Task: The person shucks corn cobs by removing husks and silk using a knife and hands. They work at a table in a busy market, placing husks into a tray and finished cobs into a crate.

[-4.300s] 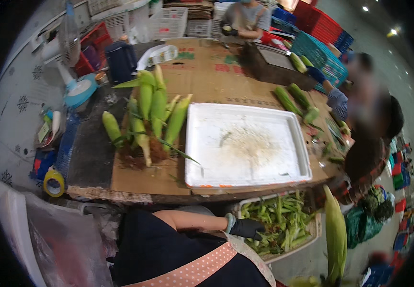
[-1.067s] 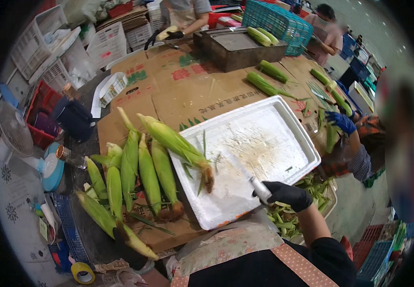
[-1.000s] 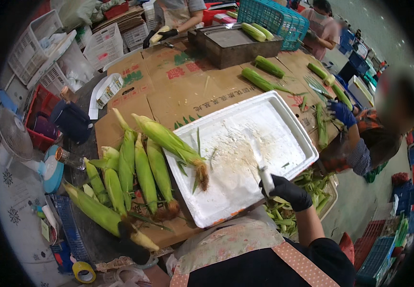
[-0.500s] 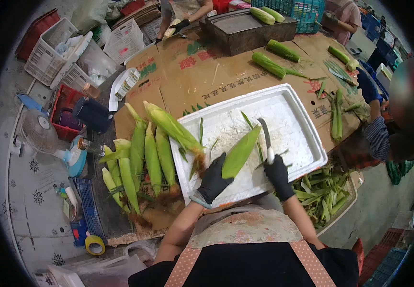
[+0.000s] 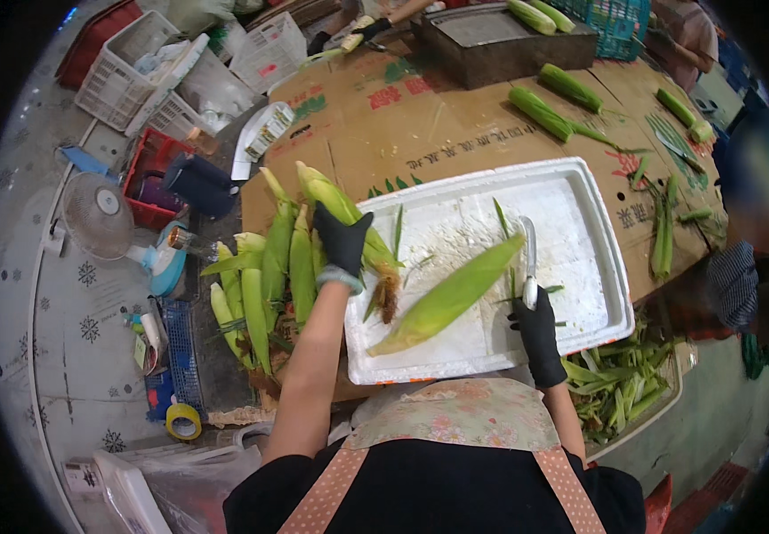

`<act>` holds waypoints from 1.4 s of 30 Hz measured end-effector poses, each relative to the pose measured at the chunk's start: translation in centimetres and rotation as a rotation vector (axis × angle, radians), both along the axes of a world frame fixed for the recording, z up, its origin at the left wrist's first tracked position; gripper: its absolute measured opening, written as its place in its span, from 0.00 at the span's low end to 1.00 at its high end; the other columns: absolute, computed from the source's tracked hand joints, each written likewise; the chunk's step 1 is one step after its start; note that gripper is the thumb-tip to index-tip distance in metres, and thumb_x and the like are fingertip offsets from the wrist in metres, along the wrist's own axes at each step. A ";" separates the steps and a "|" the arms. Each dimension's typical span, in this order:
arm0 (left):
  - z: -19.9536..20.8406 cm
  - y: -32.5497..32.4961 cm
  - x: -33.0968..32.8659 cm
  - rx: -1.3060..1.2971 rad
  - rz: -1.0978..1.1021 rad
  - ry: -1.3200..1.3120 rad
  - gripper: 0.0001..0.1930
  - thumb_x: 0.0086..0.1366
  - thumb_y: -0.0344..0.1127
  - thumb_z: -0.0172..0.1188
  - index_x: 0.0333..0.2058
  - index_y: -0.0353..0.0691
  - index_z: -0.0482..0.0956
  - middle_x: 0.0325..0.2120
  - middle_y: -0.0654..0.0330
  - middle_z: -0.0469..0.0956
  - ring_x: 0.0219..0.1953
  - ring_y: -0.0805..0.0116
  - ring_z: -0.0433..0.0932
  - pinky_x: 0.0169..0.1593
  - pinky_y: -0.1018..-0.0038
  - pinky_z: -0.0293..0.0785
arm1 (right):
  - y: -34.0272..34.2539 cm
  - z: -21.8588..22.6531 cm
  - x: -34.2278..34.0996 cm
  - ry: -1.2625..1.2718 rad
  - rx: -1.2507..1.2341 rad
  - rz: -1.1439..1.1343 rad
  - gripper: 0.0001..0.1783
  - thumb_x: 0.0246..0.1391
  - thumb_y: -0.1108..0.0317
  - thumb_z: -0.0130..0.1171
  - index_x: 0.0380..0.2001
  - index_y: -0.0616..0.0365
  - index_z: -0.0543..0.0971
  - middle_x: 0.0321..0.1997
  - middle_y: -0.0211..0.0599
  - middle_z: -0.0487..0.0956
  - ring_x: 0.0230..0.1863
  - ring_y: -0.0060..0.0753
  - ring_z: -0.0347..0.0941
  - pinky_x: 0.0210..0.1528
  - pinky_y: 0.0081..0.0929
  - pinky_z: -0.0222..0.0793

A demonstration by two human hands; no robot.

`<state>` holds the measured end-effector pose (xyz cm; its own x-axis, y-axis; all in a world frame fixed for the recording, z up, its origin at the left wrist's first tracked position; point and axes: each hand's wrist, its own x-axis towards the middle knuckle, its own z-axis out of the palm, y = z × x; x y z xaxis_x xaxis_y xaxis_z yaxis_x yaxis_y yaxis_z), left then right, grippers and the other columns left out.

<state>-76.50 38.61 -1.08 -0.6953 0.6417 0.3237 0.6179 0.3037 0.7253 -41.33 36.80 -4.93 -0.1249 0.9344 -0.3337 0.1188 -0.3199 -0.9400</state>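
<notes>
A white foam tray [image 5: 482, 189] lies in front of me on the cardboard-covered table. One ear of corn in its green husk [image 5: 455, 289] rests slantwise in it, touched by neither hand. My left hand [image 5: 342, 242], black-gloved, is over another husked ear [image 5: 322, 187] that lies across the tray's left edge. Its thumb and fingers are spread on either side of that ear. In my right hand [image 5: 537, 334], also black-gloved, is a curved knife's white handle; the knife blade [image 5: 529, 240] points away from me. Several more husked ears [image 5: 277, 245] lie left of the tray.
A bin of stripped husks [image 5: 629, 392] stands right of the tray. Farther back are a dark metal block [image 5: 500, 44], green ears [image 5: 540, 111] and a teal basket [image 5: 620, 27]. A fan [image 5: 104, 214] stands left. Other people work at the far side and the right.
My left hand has let go of the ear in the tray and moved left and away to the ear at the tray's edge. The right hand still holds the knife. The view has shifted.
</notes>
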 end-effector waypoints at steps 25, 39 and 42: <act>2.0 -9.4 16.5 -0.368 -0.907 0.371 0.38 0.50 0.43 0.59 0.58 0.38 0.53 0.57 0.50 0.54 0.59 0.51 0.53 0.58 0.57 0.50 | 0.0 0.6 0.0 -0.091 0.059 -0.071 0.19 0.51 0.67 0.53 0.46 0.61 0.65 0.28 0.40 0.73 0.22 0.27 0.70 0.23 0.25 0.68; 1.6 -2.5 11.9 -0.497 -0.791 0.171 0.26 0.45 0.43 0.65 0.42 0.37 0.69 0.34 0.50 0.72 0.39 0.52 0.70 0.42 0.63 0.67 | 0.3 2.8 0.4 -0.328 0.319 0.010 0.15 0.52 0.62 0.53 0.43 0.54 0.68 0.27 0.47 0.74 0.27 0.47 0.73 0.28 0.36 0.67; 0.8 -3.5 13.3 -0.435 -0.683 0.363 0.29 0.43 0.44 0.65 0.43 0.38 0.67 0.31 0.51 0.71 0.35 0.52 0.71 0.38 0.61 0.66 | 1.4 4.6 0.3 -0.484 0.418 0.130 0.16 0.51 0.62 0.53 0.42 0.55 0.67 0.31 0.48 0.75 0.30 0.51 0.73 0.30 0.39 0.68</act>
<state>-63.25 35.15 -0.31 -0.0177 0.9966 0.0805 0.9344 -0.0121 0.3560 -41.01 38.18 -0.34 -0.1726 0.9850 0.0072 0.5729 0.1063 -0.8127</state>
